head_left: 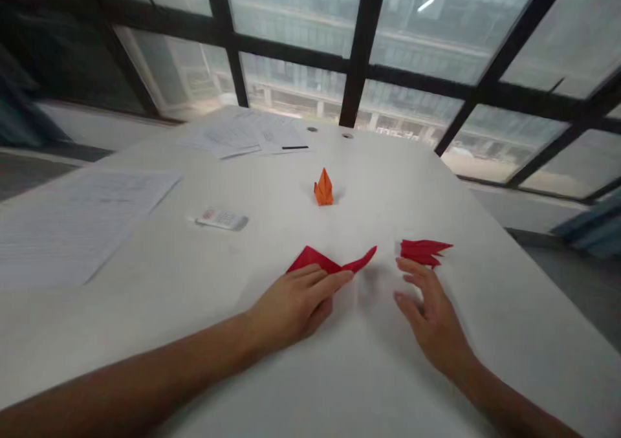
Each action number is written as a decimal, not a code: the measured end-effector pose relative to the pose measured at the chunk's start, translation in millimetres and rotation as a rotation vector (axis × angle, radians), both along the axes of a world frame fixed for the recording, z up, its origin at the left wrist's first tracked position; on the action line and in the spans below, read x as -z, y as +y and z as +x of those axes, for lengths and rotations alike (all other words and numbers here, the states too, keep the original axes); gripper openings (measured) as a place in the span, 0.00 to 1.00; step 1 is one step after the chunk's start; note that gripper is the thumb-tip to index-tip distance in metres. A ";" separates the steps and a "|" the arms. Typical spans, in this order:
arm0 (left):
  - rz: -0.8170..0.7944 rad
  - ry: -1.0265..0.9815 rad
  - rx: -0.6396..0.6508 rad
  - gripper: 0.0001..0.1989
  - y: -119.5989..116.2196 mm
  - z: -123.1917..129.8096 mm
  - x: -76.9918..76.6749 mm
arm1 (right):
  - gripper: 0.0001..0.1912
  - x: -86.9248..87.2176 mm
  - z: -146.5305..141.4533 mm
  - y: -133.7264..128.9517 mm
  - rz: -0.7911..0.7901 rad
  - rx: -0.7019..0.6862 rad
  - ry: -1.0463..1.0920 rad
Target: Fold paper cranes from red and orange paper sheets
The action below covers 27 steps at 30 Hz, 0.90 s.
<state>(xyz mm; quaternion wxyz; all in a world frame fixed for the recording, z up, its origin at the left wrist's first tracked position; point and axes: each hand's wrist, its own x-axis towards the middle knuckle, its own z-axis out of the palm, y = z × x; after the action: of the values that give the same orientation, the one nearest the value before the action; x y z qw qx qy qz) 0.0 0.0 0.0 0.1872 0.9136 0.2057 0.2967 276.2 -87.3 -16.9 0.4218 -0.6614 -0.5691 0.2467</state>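
Note:
A folded red paper piece (317,259) lies on the white table, with a narrow curved point rising to the right. My left hand (295,301) is closed on its lower edge, the index finger stretched along it; the part under the hand is hidden. My right hand (429,315) is open, fingers apart and curved, with nothing between them. Just beyond its fingertips sits a second folded red paper piece (421,250) with several pointed ends facing right. Farther back, a small orange folded paper figure (323,189) stands upright.
On the white table (272,192), a white remote-like object (222,219) lies left of centre. Printed sheets (72,215) cover the left side. More papers (233,131) with a black pen (295,147) lie at the back, before dark-framed windows (356,50).

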 end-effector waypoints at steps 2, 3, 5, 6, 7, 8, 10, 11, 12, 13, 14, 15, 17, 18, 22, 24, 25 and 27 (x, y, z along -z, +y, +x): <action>-0.185 -0.139 -0.075 0.17 -3.5 0.0 -6.7 | 0.24 -1.1 -0.3 -0.8 0.016 -0.059 -0.021; -0.286 -0.204 -0.105 0.16 -5.2 0.5 -9.6 | 0.26 -1.5 -0.3 -1.2 0.026 -0.092 -0.022; -0.529 -0.331 -0.171 0.13 -8.3 3.2 -13.8 | 0.29 -2.1 0.4 -2.3 0.064 -0.169 -0.007; -0.656 -0.389 -0.192 0.12 -9.5 5.1 -14.9 | 0.31 -2.4 1.0 -2.8 0.082 -0.209 0.013; -0.771 -0.435 -0.196 0.11 -10.5 7.2 -15.3 | 0.33 -2.7 1.8 -3.3 0.081 -0.248 0.046; -0.877 -0.478 -0.179 0.10 -11.1 9.1 -15.1 | 0.33 -3.1 2.4 -3.6 0.067 -0.279 0.090; -1.060 -0.569 -0.086 0.14 -11.4 12.0 -13.5 | 0.31 -4.0 3.2 -3.6 0.023 -0.312 0.183; -1.138 -0.623 -0.027 0.15 -11.3 12.9 -12.6 | 0.30 -4.4 3.1 -3.1 0.015 -0.313 0.227; -1.204 -0.683 0.029 0.17 -11.1 13.3 -11.9 | 0.28 -4.6 2.6 -2.3 0.021 -0.304 0.263; -1.255 -0.740 0.079 0.18 -11.1 13.4 -11.5 | 0.27 -4.6 1.8 -1.3 0.036 -0.288 0.289; -1.292 -0.787 0.113 0.19 -11.2 13.3 -11.5 | 0.27 -4.4 0.9 -0.1 0.057 -0.269 0.302; -1.313 -0.818 0.129 0.20 -11.4 13.1 -11.6 | 0.27 -4.1 0.0 1.1 0.077 -0.251 0.309; -1.304 -0.827 0.095 0.18 -12.1 12.7 -12.3 | 0.28 -3.8 -1.3 3.0 0.102 -0.222 0.328; -1.274 -0.794 0.042 0.16 -12.2 12.5 -12.7 | 0.29 -3.8 -1.6 3.5 0.095 -0.215 0.344; -1.024 -0.477 -0.249 0.13 -9.5 11.1 -13.5 | 0.30 -4.7 0.4 3.5 -0.032 -0.243 0.413; -0.855 -0.308 -0.346 0.10 -6.5 9.8 -14.4 | 0.30 -4.6 2.1 3.1 -0.063 -0.261 0.385; -0.772 -0.238 -0.374 0.08 -5.1 9.1 -15.1 | 0.29 -4.4 2.7 2.9 -0.058 -0.263 0.362; -0.638 -0.140 -0.395 0.05 -3.0 8.0 -16.7 | 0.27 -3.8 3.3 2.7 -0.040 -0.263 0.313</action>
<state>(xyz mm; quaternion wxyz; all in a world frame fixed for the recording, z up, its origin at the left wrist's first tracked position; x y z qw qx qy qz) 8.0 -3.0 16.7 0.4150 0.7297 0.4465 0.3098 279.5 -84.6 -13.1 0.4561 -0.5431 -0.5730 0.4107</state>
